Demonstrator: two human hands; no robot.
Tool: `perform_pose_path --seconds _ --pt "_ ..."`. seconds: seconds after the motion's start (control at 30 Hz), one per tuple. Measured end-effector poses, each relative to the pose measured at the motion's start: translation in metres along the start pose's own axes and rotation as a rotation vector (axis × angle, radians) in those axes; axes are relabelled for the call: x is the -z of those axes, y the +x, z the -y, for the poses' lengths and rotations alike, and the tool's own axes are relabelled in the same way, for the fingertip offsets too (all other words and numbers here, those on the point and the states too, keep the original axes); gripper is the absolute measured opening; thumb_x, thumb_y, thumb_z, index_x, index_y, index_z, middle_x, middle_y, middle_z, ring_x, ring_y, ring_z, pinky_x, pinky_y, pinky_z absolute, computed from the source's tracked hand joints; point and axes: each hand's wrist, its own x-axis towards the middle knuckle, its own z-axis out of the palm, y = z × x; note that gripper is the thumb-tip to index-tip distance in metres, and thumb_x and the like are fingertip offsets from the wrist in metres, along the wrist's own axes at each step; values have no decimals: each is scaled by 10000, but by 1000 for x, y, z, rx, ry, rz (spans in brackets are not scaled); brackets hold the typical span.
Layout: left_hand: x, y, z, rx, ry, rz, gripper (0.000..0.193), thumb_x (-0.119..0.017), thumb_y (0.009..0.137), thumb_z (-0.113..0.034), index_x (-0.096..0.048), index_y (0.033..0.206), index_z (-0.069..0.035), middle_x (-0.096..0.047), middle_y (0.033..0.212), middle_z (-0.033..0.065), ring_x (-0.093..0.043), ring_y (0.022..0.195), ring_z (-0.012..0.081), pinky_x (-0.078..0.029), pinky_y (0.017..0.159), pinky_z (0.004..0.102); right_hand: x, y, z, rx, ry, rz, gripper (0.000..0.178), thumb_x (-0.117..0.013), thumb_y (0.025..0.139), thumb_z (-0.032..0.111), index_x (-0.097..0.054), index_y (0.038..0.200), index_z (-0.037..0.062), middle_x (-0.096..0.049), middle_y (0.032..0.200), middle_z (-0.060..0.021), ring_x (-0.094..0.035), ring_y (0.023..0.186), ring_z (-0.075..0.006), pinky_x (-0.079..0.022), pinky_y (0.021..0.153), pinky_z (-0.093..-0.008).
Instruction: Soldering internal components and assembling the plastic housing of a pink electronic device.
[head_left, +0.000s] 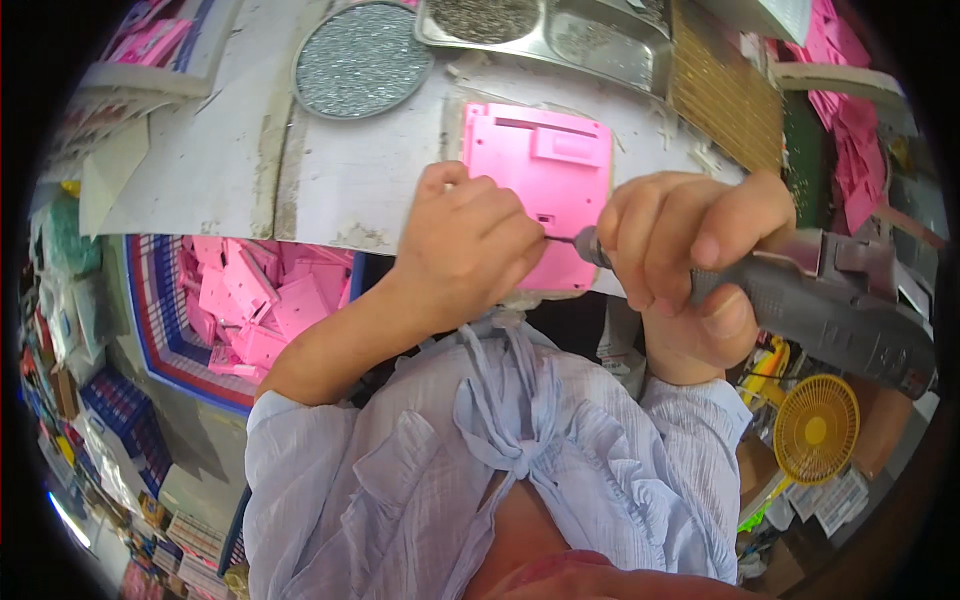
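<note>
A pink plastic housing (502,160) lies on the white workbench in front of me, with a raised block near its far edge. My right hand (690,245) is wrapped round a dark grey electric screwdriver (820,315). Its thin bit points left, over the near part of the housing. My left hand (465,240) rests closed at the housing's left side, fingertips curled down by the end of the bit. What those fingers pinch, if anything, is hidden.
A round tray (300,75) of small silver metal pieces stands at the back, beside a divided steel tray (655,75). Right of these lies a brown board (725,90). A blue-and-red basket (150,330) below the bench edge holds pink parts (265,305). A yellow fan (816,430) is at lower right.
</note>
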Motion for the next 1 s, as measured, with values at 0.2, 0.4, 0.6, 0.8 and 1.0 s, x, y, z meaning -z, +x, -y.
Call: perform_pose_path --seconds 0.2,0.4,0.6,0.8,1.0 --pt "45 19 113 312 417 -152 198 -774 830 -306 -756 937 -140 -696 984 12 -625 947 252 -392 930 483 13 7 -9 59 -26 -63 273 -682 939 307 -513 1053 126 -484 587 46 -461 479 -123 -373 539 -319" --pt "57 20 137 388 514 -55 160 -756 862 -305 -800 935 -170 -714 1028 -15 -626 1056 209 -375 941 443 28 -4 -5 54 -3 -45 331 -725 923 286 -489 1044 88 -485 622 -6 -463 524 -133 -395 533 -317" --pt "58 21 154 306 657 -67 172 -733 888 -320 -779 916 -156 -724 971 -9 -661 986 204 -411 888 436 22 -27 5 -9 -55 -174 292 -698 928 279 -485 1031 108 -473 590 35 -451 492 -122 -375 550 -320" --pt "63 21 182 262 661 -62 245 -668 945 -349 -728 912 -114 -708 895 33 -667 905 255 -436 830 451 18 -57 15 -99 -83 -263 362 -764 916 357 -498 1000 126 -492 582 36 -504 501 -137 -467 605 -345" --pt "69 31 176 421 649 3 327 -668 965 -377 -712 905 -59 -714 841 67 -661 748 267 -476 716 400 17 -78 11 -117 -89 -262 376 -780 907 373 -504 986 131 -513 577 31 -535 504 -144 -502 621 -355"
